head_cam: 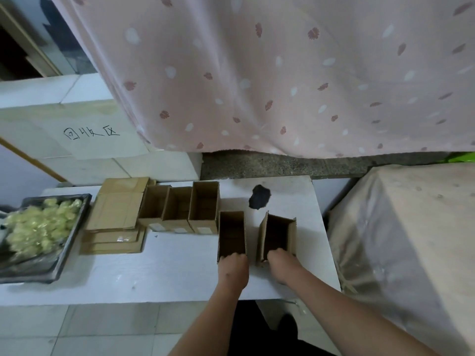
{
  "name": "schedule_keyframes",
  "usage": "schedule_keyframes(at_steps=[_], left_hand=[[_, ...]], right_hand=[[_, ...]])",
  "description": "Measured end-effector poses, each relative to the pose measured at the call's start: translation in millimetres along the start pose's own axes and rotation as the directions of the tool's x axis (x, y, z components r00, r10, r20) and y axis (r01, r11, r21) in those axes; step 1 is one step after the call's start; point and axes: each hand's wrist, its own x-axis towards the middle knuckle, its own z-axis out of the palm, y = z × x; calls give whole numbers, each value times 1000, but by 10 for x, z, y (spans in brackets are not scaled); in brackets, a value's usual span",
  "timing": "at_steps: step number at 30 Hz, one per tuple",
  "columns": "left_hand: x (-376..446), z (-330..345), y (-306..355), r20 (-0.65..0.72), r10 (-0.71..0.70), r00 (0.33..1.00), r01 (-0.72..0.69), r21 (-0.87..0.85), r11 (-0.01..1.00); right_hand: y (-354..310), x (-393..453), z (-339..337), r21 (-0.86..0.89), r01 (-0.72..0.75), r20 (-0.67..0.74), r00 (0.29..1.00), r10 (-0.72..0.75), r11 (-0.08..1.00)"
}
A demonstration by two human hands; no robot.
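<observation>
Left grip (232, 269), right grip (281, 265) in cartons (231, 232)

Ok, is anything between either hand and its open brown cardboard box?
Nothing visible. The left hand grips the near wall of the left open brown cardboard box; the right hand grips the right box.

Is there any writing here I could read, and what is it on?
"回收区": handwritten in dark ink on the white sheet at the left.
White labels on the row of three open boxes: too blurred to read.
Left box in the left hand and right box in the right hand: no writing shows.
</observation>
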Motion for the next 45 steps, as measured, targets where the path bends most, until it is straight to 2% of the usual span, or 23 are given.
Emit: schedule_keyframes(at_steps=[3, 7, 10, 12, 13, 15, 17, 18, 20, 22, 24, 28, 31, 32, 34, 38, 40, 42, 44, 45], left_hand=[[-70, -21, 16, -20, -27, 999, 26, -50, 998], [-148, -174, 122, -25, -106, 994, 100, -180, 979], [-186, -385, 316, -135, -154, 979, 117, -246, 962], [-187, -499, 498, -234, -200, 951, 92, -402, 911], [-186, -559, 598, -230, -261, 937, 95, -553, 827], [-136, -679, 788, -63, -377, 924, 181, -796, 577], [-58, -792, 970, 199, -382, 902, 350, -855, 383], [-18, -826, 1045, 314, -347, 884, 421, -858, 295], [25, -885, 1136, 452, -249, 857, 489, -865, 111], [53, -902, 1180, 488, -158, 859, 495, -869, 4], [106, -870, 1226, 498, -101, 861, 496, -867, -49], [165, -769, 1339, 449, -123, 885, 429, -889, -158], [220, -650, 1347, 382, -145, 913, 345, -911, -225], [251, -606, 1325, 328, -192, 925, 287, -934, -212], [295, -546, 1275, 199, -279, 940, 173, -978, -113], [343, -508, 1199, 40, -355, 934, 91, -988, 128], [358, -498, 1152, -74, -364, 928, 36, -957, 287], [377, -484, 1100, -202, -292, 935, -19, -850, 527], [385, -457, 1063, -282, -139, 949, -88, -663, 743], [381, -425, 1056, -311, -43, 949, -144, -554, 820]], right_hand=[[69, -10, 8, 102, -23, -28, 999, 26, 995], [228, 9, -78, 400, -36, -136, 986, 98, 916], [336, 14, -193, 643, -51, -221, 943, 249, 764], [395, -8, -242, 803, -68, -202, 903, 378, 592], [420, -33, -260, 862, -68, -181, 885, 429, 503], [457, -102, -273, 942, -27, -146, 864, 481, 334], [490, -194, -272, 978, 58, -149, 866, 477, 200], [511, -251, -269, 979, 91, -168, 869, 465, 184], [567, -347, -245, 960, 127, -223, 885, 410, 247], [636, -421, -210, 937, 159, -266, 903, 337, 312], [707, -480, -192, 914, 171, -287, 913, 290, 368], [818, -570, -217, 877, 193, -300, 936, 186, 441], [934, -606, -239, 846, 148, -276, 943, 184, 512], [979, -612, -243, 838, 127, -258, 949, 181, 531], [1075, -621, -243, 830, 96, -221, 961, 166, 550], [1250, -648, -334, 777, 75, -210, 967, 146, 625], [1304, -661, -402, 719, 77, -262, 950, 168, 691], [1352, -652, -471, 616, 119, -375, 914, 157, 778], [1375, -617, -522, 482, 172, -438, 897, 66, 859], [1380, -587, -531, 412, 189, -439, 899, 12, 891]])
